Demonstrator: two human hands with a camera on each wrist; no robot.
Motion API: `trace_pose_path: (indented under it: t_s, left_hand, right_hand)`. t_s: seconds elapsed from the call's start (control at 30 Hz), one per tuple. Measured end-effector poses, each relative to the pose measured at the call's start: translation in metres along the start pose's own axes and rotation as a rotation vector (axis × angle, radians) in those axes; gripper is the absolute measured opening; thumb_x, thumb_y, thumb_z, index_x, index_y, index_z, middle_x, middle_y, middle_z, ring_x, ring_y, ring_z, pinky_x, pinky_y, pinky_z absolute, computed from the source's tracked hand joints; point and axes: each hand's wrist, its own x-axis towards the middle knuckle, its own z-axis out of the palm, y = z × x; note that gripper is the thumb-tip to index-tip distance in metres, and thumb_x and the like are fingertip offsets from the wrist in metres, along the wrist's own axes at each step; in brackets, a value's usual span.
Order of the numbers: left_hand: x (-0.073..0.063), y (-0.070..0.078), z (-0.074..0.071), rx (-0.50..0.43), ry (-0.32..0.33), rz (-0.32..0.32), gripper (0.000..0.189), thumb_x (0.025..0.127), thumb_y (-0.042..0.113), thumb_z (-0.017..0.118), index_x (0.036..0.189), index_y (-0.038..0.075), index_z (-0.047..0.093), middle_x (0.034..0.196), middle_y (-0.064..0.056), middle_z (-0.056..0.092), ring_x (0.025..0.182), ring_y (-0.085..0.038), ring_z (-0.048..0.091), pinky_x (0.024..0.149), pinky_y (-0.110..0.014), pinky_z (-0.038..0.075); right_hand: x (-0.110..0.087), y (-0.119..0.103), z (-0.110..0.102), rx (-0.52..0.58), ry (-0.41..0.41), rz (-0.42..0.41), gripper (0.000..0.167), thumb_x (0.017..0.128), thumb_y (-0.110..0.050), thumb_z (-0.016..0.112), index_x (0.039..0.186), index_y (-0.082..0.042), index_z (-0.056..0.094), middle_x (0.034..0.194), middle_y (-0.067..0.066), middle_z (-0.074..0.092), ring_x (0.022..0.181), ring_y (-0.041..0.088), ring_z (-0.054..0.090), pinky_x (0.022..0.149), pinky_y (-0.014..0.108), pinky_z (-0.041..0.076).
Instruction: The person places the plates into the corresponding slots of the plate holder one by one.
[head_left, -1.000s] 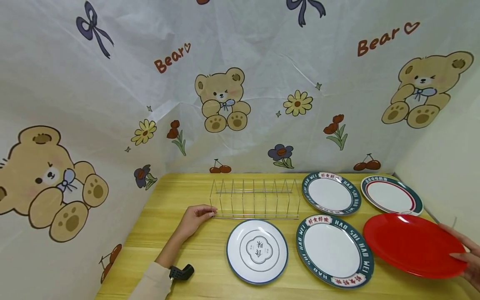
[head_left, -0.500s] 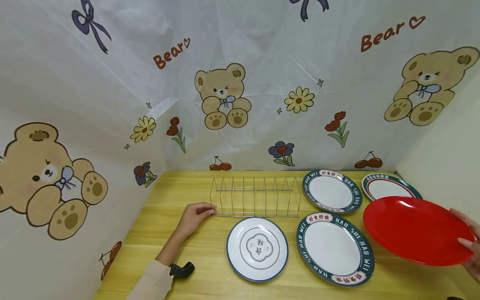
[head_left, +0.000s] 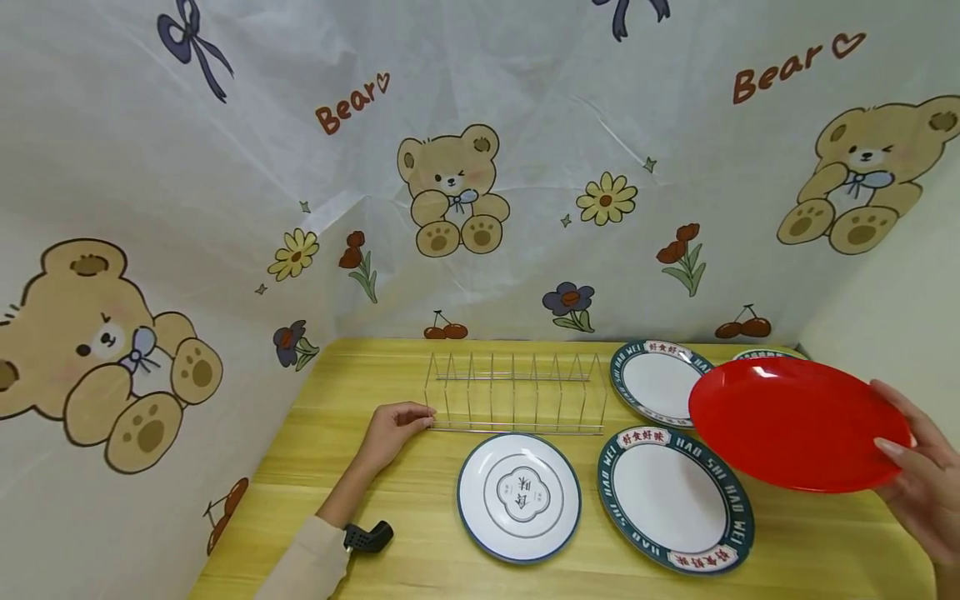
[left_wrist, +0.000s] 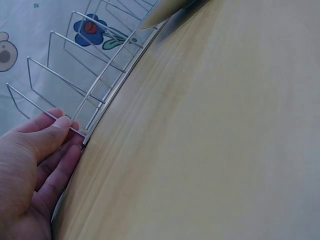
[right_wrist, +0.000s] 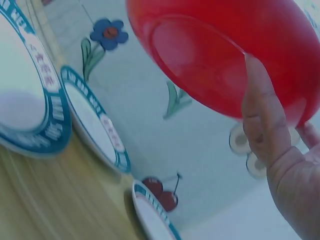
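Observation:
A red oval plate (head_left: 798, 425) is held up at the right by my right hand (head_left: 918, 467), thumb over its near rim and fingers beneath. In the right wrist view the underside of the red plate (right_wrist: 200, 65) shows, raised above the table. At the left end of a wire dish rack (head_left: 517, 396), my left hand (head_left: 393, 433) pinches the corner. The left wrist view shows thumb and fingers of the left hand (left_wrist: 45, 150) around the rack's end wire (left_wrist: 37, 105). No plates stand in the slots.
A white blue-rimmed plate (head_left: 519, 500) lies before the rack. To its right lies a green-rimmed oval plate (head_left: 671, 500). Another green-rimmed plate (head_left: 656, 379) lies behind, and a further plate (head_left: 765, 354) is mostly hidden by the red one. A bear-print cloth (head_left: 525, 275) hangs behind the wooden table (head_left: 420, 533).
My right hand has lifted the red plate off the right side of the table and carried it up and then left. My left hand stays at the rack's corner.

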Motion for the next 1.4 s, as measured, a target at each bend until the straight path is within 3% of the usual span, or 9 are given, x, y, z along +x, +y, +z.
trace_pose_path:
  t_s: [0.23, 0.5, 0.73, 0.97, 1.2, 1.4]
  left_hand:
    - [-0.001, 0.002, 0.000, 0.002, 0.023, -0.006, 0.012, 0.092, 0.012, 0.076, 0.102, 0.009, 0.080, 0.099, -0.003, 0.077, 0.091, -0.018, 0.072, 0.078, -0.026, 0.060]
    - [-0.005, -0.001, 0.002, -0.032, 0.025, 0.006, 0.011, 0.091, 0.011, 0.077, 0.100, 0.006, 0.079, 0.098, -0.010, 0.076, 0.089, -0.023, 0.073, 0.076, -0.026, 0.060]
    - [-0.003, -0.003, 0.005, -0.046, 0.037, 0.048, 0.010, 0.090, 0.008, 0.077, 0.099, 0.005, 0.080, 0.096, -0.011, 0.076, 0.086, -0.021, 0.073, 0.074, -0.026, 0.060]
    - [-0.001, 0.001, 0.003, -0.031, 0.046, 0.011, 0.011, 0.090, 0.007, 0.077, 0.100, 0.003, 0.079, 0.098, -0.013, 0.076, 0.090, -0.027, 0.073, 0.077, -0.027, 0.060]
    - [0.000, 0.001, 0.004, 0.014, 0.038, 0.023, 0.013, 0.092, -0.004, 0.071, 0.104, -0.006, 0.076, 0.102, -0.021, 0.075, 0.094, -0.039, 0.071, 0.080, -0.037, 0.061]
    - [-0.001, 0.002, 0.004, -0.009, 0.040, 0.031, 0.012, 0.091, 0.003, 0.075, 0.102, 0.000, 0.078, 0.101, -0.017, 0.076, 0.092, -0.032, 0.072, 0.078, -0.030, 0.061]
  right_hand:
    - [0.021, 0.002, 0.043, -0.048, -0.022, -0.034, 0.065, 0.101, 0.018, 0.019, 0.162, -0.005, 0.015, 0.157, 0.004, 0.038, 0.118, 0.025, 0.064, 0.086, 0.042, 0.056]
    - [0.036, 0.010, 0.084, -0.187, 0.023, 0.064, 0.067, 0.103, 0.015, 0.029, 0.163, -0.014, 0.021, 0.158, -0.002, 0.033, 0.119, 0.017, 0.064, 0.085, 0.040, 0.057]
    - [0.061, 0.020, 0.121, -0.279, -0.006, 0.121, 0.066, 0.104, 0.010, 0.033, 0.163, -0.017, 0.021, 0.156, 0.000, 0.029, 0.122, 0.015, 0.057, 0.084, 0.038, 0.058]
    - [0.086, 0.040, 0.159, -0.409, 0.043, 0.161, 0.069, 0.103, 0.006, 0.047, 0.162, -0.025, 0.027, 0.155, -0.002, 0.030, 0.126, 0.017, 0.050, 0.084, 0.039, 0.058]
    - [0.104, 0.064, 0.183, -0.488, 0.078, 0.214, 0.072, 0.101, -0.001, 0.059, 0.160, -0.030, 0.031, 0.152, 0.001, 0.036, 0.125, 0.020, 0.048, 0.081, 0.041, 0.060]
    - [0.118, 0.083, 0.196, -0.575, 0.069, 0.246, 0.073, 0.099, -0.010, 0.066, 0.159, -0.035, 0.032, 0.154, 0.012, 0.036, 0.120, 0.018, 0.057, 0.081, 0.042, 0.060]
